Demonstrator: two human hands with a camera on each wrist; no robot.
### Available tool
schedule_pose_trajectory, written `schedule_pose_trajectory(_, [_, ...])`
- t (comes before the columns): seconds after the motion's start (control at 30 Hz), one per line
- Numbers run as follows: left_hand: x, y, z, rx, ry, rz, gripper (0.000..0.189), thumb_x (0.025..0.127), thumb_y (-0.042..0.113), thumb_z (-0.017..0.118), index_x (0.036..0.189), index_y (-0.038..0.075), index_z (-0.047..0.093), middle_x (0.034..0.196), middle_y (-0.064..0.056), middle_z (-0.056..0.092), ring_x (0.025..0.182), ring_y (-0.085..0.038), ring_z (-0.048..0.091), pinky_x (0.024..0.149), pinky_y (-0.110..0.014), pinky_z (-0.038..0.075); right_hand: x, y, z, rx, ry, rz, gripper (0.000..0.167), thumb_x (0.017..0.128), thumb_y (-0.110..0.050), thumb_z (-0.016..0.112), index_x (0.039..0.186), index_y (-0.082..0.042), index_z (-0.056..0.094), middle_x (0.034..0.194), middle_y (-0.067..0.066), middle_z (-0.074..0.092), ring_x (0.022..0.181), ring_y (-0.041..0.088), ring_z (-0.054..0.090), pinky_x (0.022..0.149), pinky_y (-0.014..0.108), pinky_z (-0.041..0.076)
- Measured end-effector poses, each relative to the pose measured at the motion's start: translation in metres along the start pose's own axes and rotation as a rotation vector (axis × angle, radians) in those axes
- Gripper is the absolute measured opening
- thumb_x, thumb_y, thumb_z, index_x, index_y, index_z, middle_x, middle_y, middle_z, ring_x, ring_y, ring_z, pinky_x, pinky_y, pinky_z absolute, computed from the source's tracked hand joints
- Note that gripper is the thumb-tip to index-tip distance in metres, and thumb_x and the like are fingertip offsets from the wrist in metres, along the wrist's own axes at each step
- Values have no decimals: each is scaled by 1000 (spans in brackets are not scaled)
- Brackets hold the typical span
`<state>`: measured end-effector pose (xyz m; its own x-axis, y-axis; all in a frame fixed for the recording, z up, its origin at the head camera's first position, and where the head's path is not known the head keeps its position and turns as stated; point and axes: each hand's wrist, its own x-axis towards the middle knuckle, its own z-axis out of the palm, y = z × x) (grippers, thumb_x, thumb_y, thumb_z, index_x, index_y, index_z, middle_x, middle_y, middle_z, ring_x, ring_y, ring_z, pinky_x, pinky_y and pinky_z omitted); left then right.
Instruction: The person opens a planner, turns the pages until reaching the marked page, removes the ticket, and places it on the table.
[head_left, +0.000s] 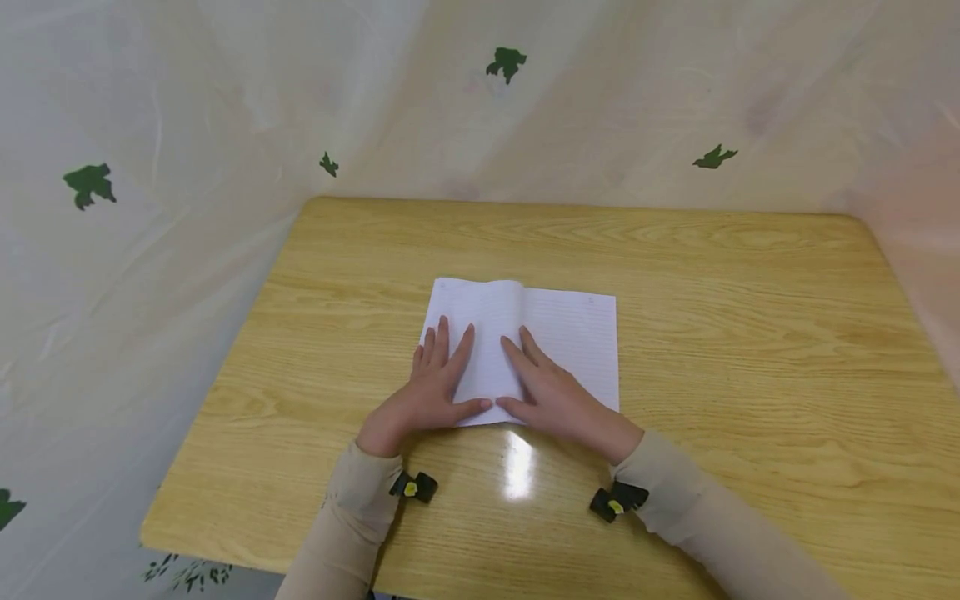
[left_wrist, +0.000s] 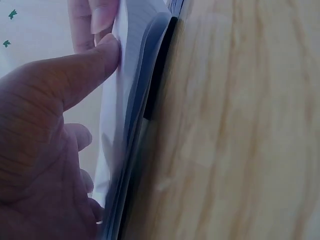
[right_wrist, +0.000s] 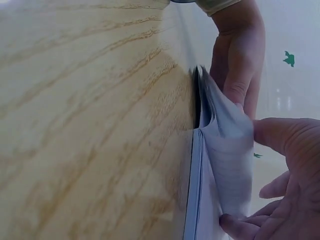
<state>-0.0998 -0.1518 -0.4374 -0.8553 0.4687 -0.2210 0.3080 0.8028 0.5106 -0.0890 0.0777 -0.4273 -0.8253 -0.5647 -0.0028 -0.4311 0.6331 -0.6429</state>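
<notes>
Left grip [head_left: 432, 395] and right grip [head_left: 557, 395] rest on open notebook [head_left: 484, 358]

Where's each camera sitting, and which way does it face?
Head: head-worn, looking forward and down at the notebook and table; shows left grip, right grip and sleeves.
Left wrist: wrist-worn, looking at the notebook edge-on; shows left grip, part of right grip.
Right wrist: wrist-worn, also edge-on to the notebook; shows right grip, left grip beyond.
Shared: both wrist views show the notebook and table.

Head view's pretty bright, glare spot [head_left: 518, 467] on the woodgrain table [head_left: 750, 367] at 6 o'clock; wrist views look bluish, kinda soft.
</notes>
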Motion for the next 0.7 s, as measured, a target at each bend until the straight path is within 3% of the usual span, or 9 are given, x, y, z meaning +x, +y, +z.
schedule_pose_trajectory(0.13, [-1, 0, 1, -13, 22, 9, 102, 88, 57, 62, 158, 18, -1, 154, -25, -29, 139, -47, -23, 111, -63, -4, 1, 0, 2, 21, -36, -5, 88, 95, -44, 61, 154, 1, 15, 157, 28, 12, 144, 38, 19, 113, 49, 25])
schedule_pose_trajectory(0.27, [-2, 1, 1, -1, 36, 14, 96, 87, 57, 63, 158, 23, 8, 154, -23, -30, 139, -48, -24, 110, -66, -1, 2, 2, 3, -15, -65, -17, 85, 96, -47, 57, 153, 4, 18, 158, 25, 16, 146, 35, 16, 115, 48, 21])
schedule_pose_trajectory(0.5, [-1, 2, 1, 86, 13, 40, 83, 88, 57, 63, 155, 28, 26, 157, -21, -22, 139, -50, -23, 109, -68, 0, 0, 6, 3, -130, -102, -81, 69, 98, -37, 58, 147, 7, 35, 157, 24, 22, 145, 39, 18, 112, 51, 25])
schedule_pose_trajectory(0.7, [-1, 3, 1, 126, -35, 34, 82, 89, 55, 63, 155, 25, 26, 160, -22, -7, 140, -52, -17, 110, -66, -3, 0, 13, 0, -217, -121, -136, 61, 100, -30, 56, 147, 3, 37, 157, 19, 26, 145, 35, 19, 115, 49, 19])
